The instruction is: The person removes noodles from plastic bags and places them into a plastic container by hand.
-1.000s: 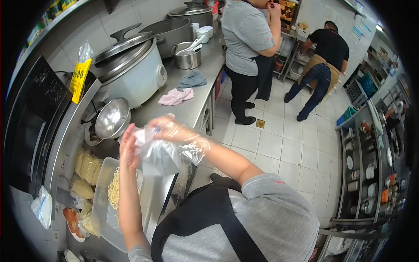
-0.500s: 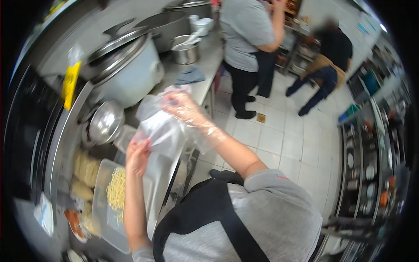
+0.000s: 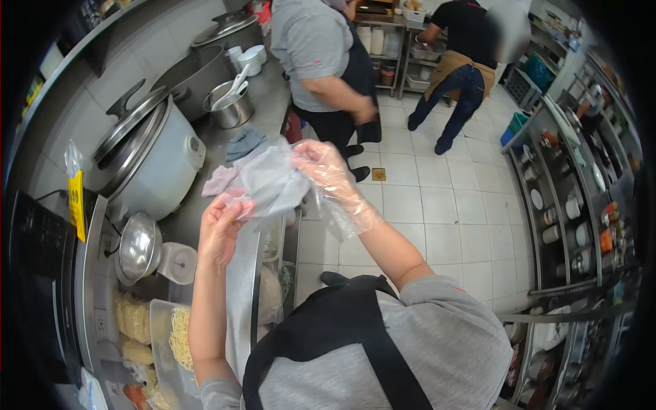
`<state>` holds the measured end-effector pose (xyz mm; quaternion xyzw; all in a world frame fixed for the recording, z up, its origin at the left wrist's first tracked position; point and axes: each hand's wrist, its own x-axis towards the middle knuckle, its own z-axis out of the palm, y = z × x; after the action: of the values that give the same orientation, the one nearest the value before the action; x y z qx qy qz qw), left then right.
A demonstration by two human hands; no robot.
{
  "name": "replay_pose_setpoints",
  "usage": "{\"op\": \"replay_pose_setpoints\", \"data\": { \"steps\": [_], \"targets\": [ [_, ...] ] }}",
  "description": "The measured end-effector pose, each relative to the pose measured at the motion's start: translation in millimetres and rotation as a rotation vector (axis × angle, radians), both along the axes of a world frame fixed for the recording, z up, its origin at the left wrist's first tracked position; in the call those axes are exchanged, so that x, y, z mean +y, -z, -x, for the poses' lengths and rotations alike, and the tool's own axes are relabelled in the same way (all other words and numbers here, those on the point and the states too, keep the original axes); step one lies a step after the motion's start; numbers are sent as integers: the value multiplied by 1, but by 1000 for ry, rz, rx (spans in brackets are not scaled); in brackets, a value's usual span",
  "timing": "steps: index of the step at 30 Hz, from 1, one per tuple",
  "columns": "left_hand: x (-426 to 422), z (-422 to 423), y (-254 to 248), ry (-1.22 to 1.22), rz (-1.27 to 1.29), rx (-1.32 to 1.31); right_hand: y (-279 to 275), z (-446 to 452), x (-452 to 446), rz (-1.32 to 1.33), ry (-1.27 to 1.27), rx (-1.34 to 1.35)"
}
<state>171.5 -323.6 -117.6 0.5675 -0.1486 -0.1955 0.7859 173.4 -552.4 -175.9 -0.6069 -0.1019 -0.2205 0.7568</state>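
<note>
A thin clear plastic bag point(image 3: 273, 183) is stretched between my two hands, over the counter's edge. My left hand point(image 3: 222, 225) is bare and pinches the bag's lower left side. My right hand point(image 3: 328, 174) wears a loose transparent plastic glove that reaches past the wrist, and its fingers are closed on the bag's upper right side. Just behind the bag lie a pink cloth point(image 3: 220, 180) and a blue-grey cloth point(image 3: 244, 143). Left of my left forearm, noodles point(image 3: 180, 336) sit in a clear plastic tub point(image 3: 158, 328).
A large rice cooker point(image 3: 164, 160), a pot with ladles point(image 3: 231, 113) and a metal bowl point(image 3: 141, 247) by a small scale point(image 3: 179, 264) stand along the counter. Two people point(image 3: 314, 61) point(image 3: 465, 61) stand beyond. Shelves point(image 3: 567, 225) line the right side.
The bag has been spread wider between my hands. The view has shifted, bringing the scale into sight. The nearer person's arm has come down from the face.
</note>
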Motion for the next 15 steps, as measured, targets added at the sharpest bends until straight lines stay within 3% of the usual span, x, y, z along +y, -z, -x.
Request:
{"op": "replay_pose_setpoints", "data": {
  "steps": [1,3,9,12,15],
  "targets": [
    [-10,1,-4,54,4,8,2,7,-12,-72,62,-33],
    [-24,-8,6,141,-38,-49,2,28,-40,62,167,-12],
    [-76,-17,28,397,-89,-190,2,105,-89,77,414,86],
    [-97,-7,35,536,-146,-167,21,145,-105,124,525,313],
    [-111,7,41,636,-179,-127,57,181,-126,170,634,343]
  ]
}}
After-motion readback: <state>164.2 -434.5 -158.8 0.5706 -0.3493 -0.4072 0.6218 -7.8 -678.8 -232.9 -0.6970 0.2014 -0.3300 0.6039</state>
